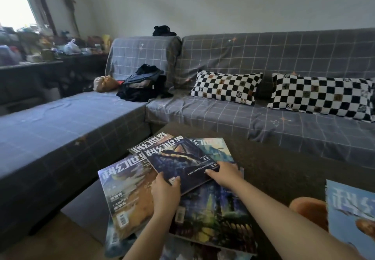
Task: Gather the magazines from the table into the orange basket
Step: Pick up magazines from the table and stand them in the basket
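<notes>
Several magazines lie fanned and overlapping on the dark table point(280, 170). On top is a dark blue magazine point(176, 162). My left hand point(165, 191) grips its near left corner, thumb on the cover. My right hand point(225, 173) holds its near right edge, fingers curled over it. Under it lie a yellow-orange magazine point(129, 198) at the left, a blue-green one point(215, 217) at the near side and a teal one point(217, 150) behind. The orange basket point(308, 211) shows at the right, partly hidden by a light blue magazine point(351, 217) standing in front of it.
A grey checked L-shaped sofa point(263, 117) wraps the table's far and left sides. It carries two checkerboard pillows point(227, 86), a dark pile of clothes point(143, 85) and a tied bag point(105, 83). A cluttered sideboard point(40, 60) stands at the far left under the window.
</notes>
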Available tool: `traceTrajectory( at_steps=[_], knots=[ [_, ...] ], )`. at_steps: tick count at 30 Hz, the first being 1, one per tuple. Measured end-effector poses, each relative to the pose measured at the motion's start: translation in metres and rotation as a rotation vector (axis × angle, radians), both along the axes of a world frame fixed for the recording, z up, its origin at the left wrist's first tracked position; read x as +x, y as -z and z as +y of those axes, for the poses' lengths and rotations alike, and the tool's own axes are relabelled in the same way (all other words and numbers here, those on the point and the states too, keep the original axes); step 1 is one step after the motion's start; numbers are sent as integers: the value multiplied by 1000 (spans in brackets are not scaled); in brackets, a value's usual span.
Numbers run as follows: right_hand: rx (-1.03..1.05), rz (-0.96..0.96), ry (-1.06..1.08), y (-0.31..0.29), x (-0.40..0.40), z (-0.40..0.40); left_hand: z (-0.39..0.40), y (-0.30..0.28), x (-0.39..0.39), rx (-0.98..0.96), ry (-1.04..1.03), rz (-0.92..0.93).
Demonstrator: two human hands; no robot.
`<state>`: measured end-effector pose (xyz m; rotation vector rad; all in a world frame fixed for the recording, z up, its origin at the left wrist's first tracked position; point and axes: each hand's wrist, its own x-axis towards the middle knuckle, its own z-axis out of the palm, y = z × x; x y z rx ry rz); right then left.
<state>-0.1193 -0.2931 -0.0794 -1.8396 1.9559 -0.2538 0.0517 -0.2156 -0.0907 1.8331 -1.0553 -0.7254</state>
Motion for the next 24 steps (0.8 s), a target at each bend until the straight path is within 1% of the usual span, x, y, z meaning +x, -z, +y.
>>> traceTrajectory(
  at_steps=[2,4,6,8,12,14,16,18,20,23,24],
  knots=[
    [-34,57,20,4,6,-8,-6,2,4,-31,-71,98],
    [-47,57,33,8,13,-11,-11,3,11,-36,-108,179],
    [-49,36,75,9,15,-11,-16,4,18,-9,-67,213],
    [-2,0,112,7,12,-8,-15,3,21,5,0,236],
    [128,-147,175,0,9,11,2,2,24,-72,89,188],
    [164,-265,154,-6,6,25,14,-2,27,-130,119,151],
    [174,-466,168,-13,2,42,29,-10,27,-185,155,164],
    [132,-666,210,-27,-5,62,45,-21,24,-234,201,220],
    [54,-785,249,-42,-15,82,60,-34,20,-273,235,280],
    [-15,-1000,209,-67,-37,112,79,-52,14,-307,292,405],
    [-32,-1034,180,-75,-45,123,85,-57,10,-311,317,430]
  ],
)
